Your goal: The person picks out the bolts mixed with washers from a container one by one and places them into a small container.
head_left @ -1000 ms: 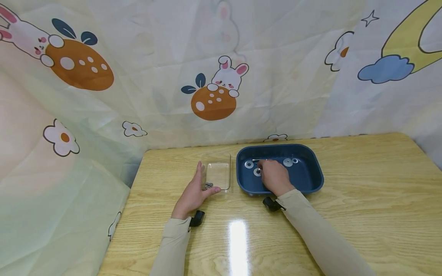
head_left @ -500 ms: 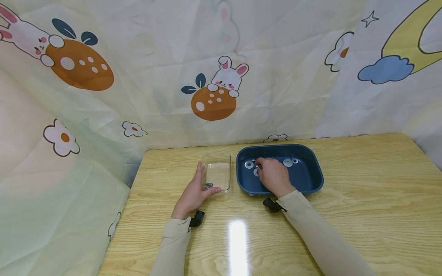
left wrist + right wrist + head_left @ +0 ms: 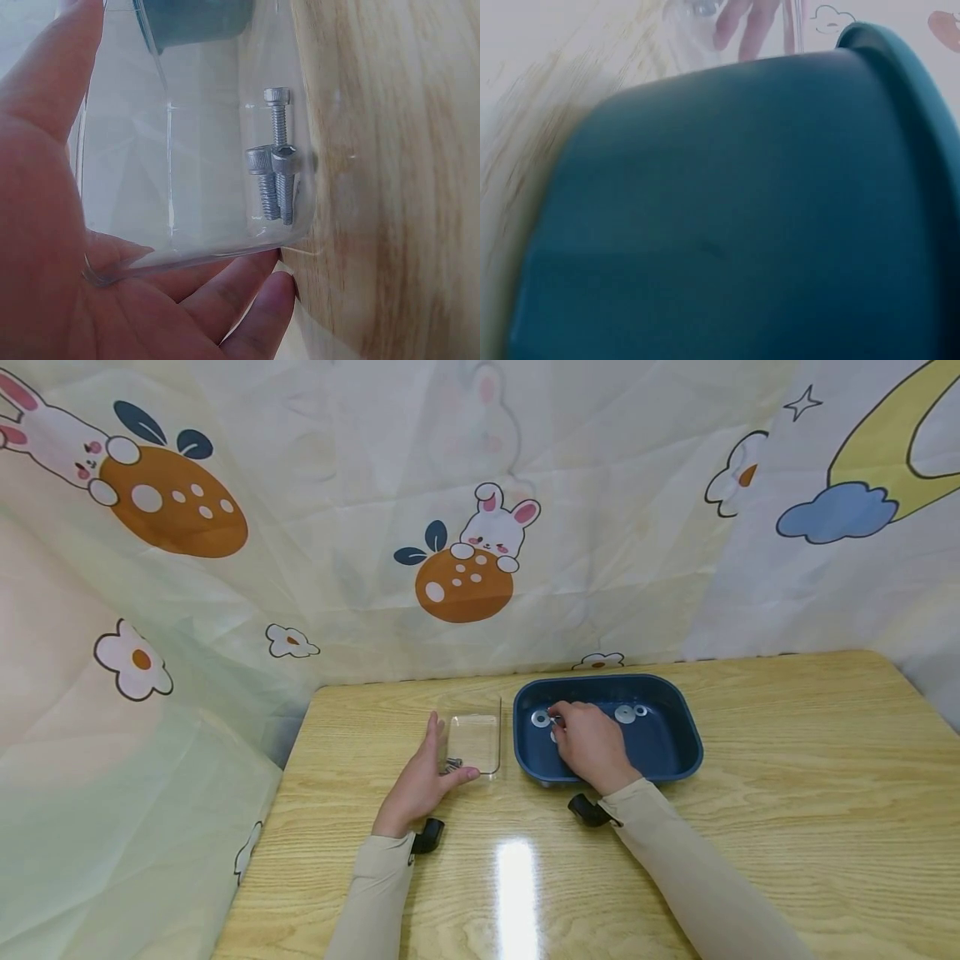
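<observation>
My left hand (image 3: 416, 783) rests against the near left corner of a clear plastic box (image 3: 476, 743). Its fingers lie along the left side and its thumb along the front. Several silver socket head screws (image 3: 264, 180) lie in the box, seen best in the left wrist view. Over a dark blue tray (image 3: 656, 758), my right hand (image 3: 594, 745) has its fingers curled down inside, the thumb and fingertip at a small silver metal piece (image 3: 556, 721). Most of that piece is hidden. A flat washer (image 3: 540, 719) lies just left of the fingertips.
Further right in the tray are a large washer (image 3: 625, 714) and a smaller washer (image 3: 641, 711). Box and tray stand side by side on a wooden table (image 3: 787, 777). A printed curtain (image 3: 360, 527) hangs behind. The tray's outer wall (image 3: 720, 210) fills the right wrist view.
My right hand has shifted slightly left and away within the tray, covering a thin silver piece and more of the near washer. The left hand and the box have not moved.
</observation>
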### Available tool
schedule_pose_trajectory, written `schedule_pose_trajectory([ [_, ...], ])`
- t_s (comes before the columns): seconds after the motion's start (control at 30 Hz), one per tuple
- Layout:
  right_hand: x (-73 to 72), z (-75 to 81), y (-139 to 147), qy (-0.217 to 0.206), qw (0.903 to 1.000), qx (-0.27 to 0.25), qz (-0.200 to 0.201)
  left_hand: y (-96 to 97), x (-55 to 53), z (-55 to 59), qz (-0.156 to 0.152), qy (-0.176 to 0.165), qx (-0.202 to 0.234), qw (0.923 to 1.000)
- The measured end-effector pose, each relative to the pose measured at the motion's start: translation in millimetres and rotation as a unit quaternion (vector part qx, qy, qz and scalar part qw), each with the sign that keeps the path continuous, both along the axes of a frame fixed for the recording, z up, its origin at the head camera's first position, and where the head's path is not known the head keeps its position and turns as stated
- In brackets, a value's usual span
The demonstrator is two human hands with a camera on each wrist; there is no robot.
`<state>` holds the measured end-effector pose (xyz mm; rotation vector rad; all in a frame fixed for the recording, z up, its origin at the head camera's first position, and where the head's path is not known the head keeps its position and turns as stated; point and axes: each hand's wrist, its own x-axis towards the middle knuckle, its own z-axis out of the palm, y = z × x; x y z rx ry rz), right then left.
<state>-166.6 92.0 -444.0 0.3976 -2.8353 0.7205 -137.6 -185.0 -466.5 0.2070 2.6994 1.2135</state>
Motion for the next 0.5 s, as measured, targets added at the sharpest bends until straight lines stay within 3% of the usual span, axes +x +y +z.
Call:
schedule_pose_trajectory([
  [0.5,7.6,2.9,-5.2,0.032,0.9993,-0.016,0.015,-0.2,-0.8,-0.7,-0.006,0.002,0.000,1.0000],
])
